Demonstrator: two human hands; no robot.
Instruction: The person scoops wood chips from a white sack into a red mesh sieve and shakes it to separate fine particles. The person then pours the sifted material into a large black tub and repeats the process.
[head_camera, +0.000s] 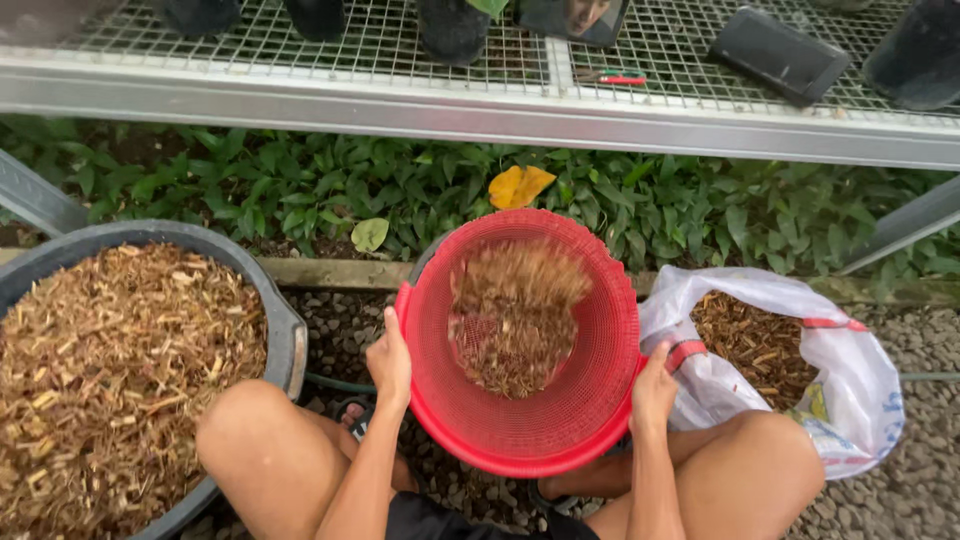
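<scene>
- Grey tub (285, 330), at left: filled with dry, pale wood chips.
- Left hand (389, 362): fingers closed on the rim of the red sieve basket (560, 420), thumb uppermost.
- Red sieve basket, centre, held tilted between the knees: perforated plastic, probably light and slightly flexible; the stiff rim is the sound grip. Brown chips (512, 320) inside are blurred, seemingly loose and tumbling.
- Right hand (654, 392): fingers wrapped on the opposite rim.
- White plastic bag (860, 390), at right: soft, open, holding darker chips.
</scene>
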